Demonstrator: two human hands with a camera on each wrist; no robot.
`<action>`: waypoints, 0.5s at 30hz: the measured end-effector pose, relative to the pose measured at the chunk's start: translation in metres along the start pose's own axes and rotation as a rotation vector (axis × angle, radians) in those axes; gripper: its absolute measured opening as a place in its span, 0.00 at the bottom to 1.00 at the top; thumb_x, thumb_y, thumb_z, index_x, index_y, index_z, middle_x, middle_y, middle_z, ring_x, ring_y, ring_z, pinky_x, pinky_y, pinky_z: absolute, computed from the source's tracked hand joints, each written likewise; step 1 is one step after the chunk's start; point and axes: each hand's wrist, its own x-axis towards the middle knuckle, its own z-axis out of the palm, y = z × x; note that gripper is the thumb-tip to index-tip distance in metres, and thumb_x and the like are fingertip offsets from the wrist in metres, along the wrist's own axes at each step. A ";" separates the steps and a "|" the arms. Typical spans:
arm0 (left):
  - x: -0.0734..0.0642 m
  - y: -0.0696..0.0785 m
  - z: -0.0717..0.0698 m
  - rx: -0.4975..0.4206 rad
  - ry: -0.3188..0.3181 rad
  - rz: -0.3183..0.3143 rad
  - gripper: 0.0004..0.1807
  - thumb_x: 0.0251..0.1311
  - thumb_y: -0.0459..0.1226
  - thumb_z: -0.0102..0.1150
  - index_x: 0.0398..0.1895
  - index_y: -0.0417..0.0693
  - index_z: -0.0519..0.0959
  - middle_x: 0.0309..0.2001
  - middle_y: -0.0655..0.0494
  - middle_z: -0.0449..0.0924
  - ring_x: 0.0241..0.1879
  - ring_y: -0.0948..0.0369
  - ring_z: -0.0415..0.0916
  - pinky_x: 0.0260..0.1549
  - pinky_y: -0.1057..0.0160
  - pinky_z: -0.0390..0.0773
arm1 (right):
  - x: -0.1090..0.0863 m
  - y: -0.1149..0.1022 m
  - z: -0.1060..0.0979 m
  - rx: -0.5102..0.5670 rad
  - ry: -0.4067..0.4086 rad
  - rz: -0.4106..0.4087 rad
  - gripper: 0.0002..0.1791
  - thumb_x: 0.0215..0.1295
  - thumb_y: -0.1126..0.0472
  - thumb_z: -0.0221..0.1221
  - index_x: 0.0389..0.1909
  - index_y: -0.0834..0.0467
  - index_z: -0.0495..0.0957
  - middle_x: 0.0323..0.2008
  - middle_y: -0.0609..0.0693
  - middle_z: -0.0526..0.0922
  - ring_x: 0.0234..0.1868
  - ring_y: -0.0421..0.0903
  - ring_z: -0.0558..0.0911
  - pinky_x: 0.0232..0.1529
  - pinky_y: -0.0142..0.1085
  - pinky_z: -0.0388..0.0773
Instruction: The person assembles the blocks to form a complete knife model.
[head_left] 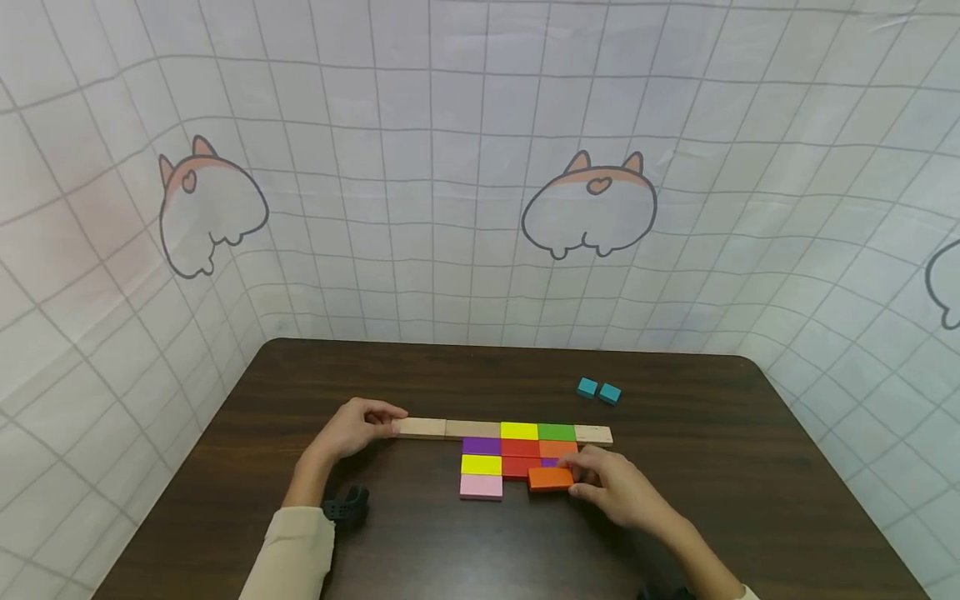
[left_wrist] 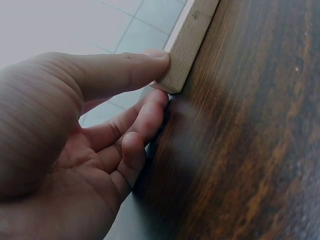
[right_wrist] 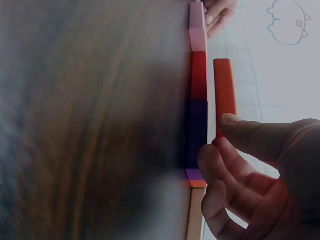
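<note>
My right hand (head_left: 618,487) pinches the right end of an orange block (head_left: 550,478) between thumb and fingers. In the right wrist view this orange block (right_wrist: 225,90) is raised, with a gap between it and the purple block (right_wrist: 197,132) and red block (right_wrist: 199,75) beside it. My left hand (head_left: 351,429) pinches the left end of a plain wooden block (head_left: 422,427), thumb on its near side. That block heads a row with another plain block (head_left: 472,429), a yellow one (head_left: 519,430), a green one (head_left: 557,432) and a third plain one (head_left: 593,434).
Below the row, coloured blocks lie flat side by side, among them a purple block (head_left: 481,446), a red block (head_left: 521,447) and a pink block (head_left: 481,487). Two small blue blocks (head_left: 610,393) lie farther back on the dark table (head_left: 405,542). A gridded curtain (head_left: 420,208) surrounds the table.
</note>
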 end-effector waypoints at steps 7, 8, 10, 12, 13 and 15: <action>0.002 -0.001 0.000 0.007 -0.004 0.009 0.12 0.66 0.36 0.67 0.52 0.50 0.88 0.37 0.54 0.81 0.35 0.58 0.73 0.37 0.59 0.74 | 0.000 -0.006 0.006 -0.029 -0.023 0.018 0.14 0.66 0.62 0.67 0.52 0.51 0.84 0.34 0.39 0.78 0.31 0.32 0.72 0.34 0.29 0.72; 0.002 -0.001 0.000 0.008 -0.003 0.009 0.12 0.66 0.36 0.67 0.52 0.50 0.88 0.38 0.54 0.81 0.35 0.58 0.73 0.37 0.59 0.74 | 0.000 -0.006 0.007 -0.036 -0.024 0.018 0.14 0.66 0.62 0.67 0.52 0.51 0.84 0.34 0.39 0.78 0.31 0.32 0.72 0.34 0.29 0.72; 0.001 -0.001 0.000 0.007 -0.004 0.008 0.12 0.66 0.36 0.67 0.52 0.50 0.88 0.38 0.54 0.82 0.35 0.58 0.73 0.37 0.59 0.74 | 0.000 -0.007 0.008 -0.050 -0.030 0.018 0.14 0.66 0.62 0.67 0.52 0.52 0.84 0.34 0.39 0.78 0.31 0.31 0.71 0.34 0.29 0.72; 0.001 -0.001 0.001 0.008 -0.004 0.006 0.12 0.66 0.37 0.67 0.52 0.50 0.88 0.38 0.53 0.82 0.35 0.58 0.74 0.38 0.59 0.74 | 0.000 -0.008 0.009 -0.068 -0.028 0.017 0.15 0.65 0.62 0.68 0.52 0.52 0.84 0.34 0.38 0.79 0.31 0.31 0.72 0.34 0.30 0.71; 0.001 -0.001 0.001 0.008 -0.003 0.005 0.12 0.66 0.37 0.67 0.52 0.50 0.88 0.38 0.53 0.82 0.36 0.58 0.74 0.38 0.59 0.74 | 0.000 -0.008 0.010 -0.080 -0.026 0.016 0.15 0.65 0.61 0.68 0.52 0.52 0.84 0.34 0.38 0.79 0.32 0.32 0.72 0.34 0.30 0.71; 0.001 -0.001 0.001 0.007 -0.005 0.005 0.12 0.66 0.36 0.67 0.52 0.49 0.88 0.38 0.53 0.82 0.36 0.58 0.73 0.38 0.59 0.74 | 0.000 -0.009 0.011 -0.103 -0.022 0.019 0.15 0.65 0.61 0.68 0.52 0.52 0.84 0.34 0.38 0.79 0.33 0.33 0.73 0.35 0.30 0.71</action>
